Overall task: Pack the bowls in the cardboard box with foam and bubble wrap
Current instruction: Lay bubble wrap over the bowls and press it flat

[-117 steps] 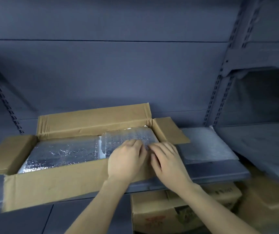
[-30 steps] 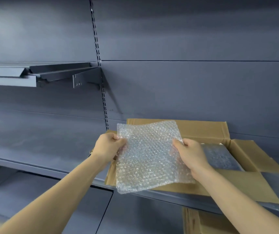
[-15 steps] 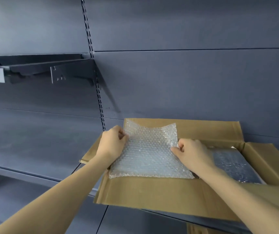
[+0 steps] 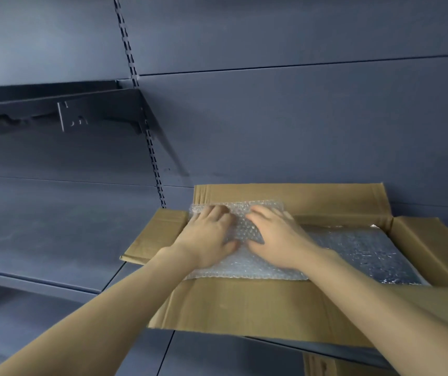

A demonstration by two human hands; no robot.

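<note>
1. The cardboard box [image 4: 244, 308] sits on the shelf [image 4: 54, 240], flaps open for packing.
2. The bubble wrap [image 4: 244, 267] lies over its left half as cushioning; bowls aren't visible.
3. My left hand [image 4: 209, 240] and right hand [image 4: 274, 240], fingers flat, press it down.

Both hands [image 4: 244, 237] flat, side by side

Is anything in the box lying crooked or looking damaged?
Mostly no. The bubble wrap under both hands lies flat, but its far edge curls up against the box's back wall. Nothing looks damaged.
</note>
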